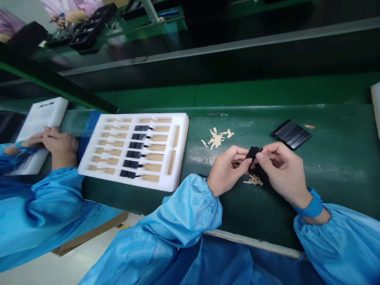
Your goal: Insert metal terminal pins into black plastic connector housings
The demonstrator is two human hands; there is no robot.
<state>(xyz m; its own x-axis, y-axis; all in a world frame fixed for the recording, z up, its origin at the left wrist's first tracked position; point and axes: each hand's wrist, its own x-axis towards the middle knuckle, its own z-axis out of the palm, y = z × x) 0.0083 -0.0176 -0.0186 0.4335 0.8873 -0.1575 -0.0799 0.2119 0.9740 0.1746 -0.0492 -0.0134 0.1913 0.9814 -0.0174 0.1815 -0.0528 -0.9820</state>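
Note:
My left hand is closed on a small black part, its thumb and fingers pinching it from the left. From the other side my right hand meets it, thumb and forefinger pinched at the part's right end. Whatever sits between those right fingertips is too small to name. Just below my hands lies a little pile of flat beige pieces. A larger scatter of similar beige pieces rests beyond my left hand. Behind my right hand is a flat black slotted piece.
On the left stands a white foam tray with several black comb-like parts in its slots. Further left, a co-worker's hands rest by another foam block. A small brownish scrap lies at the right. Across the bench are black trays.

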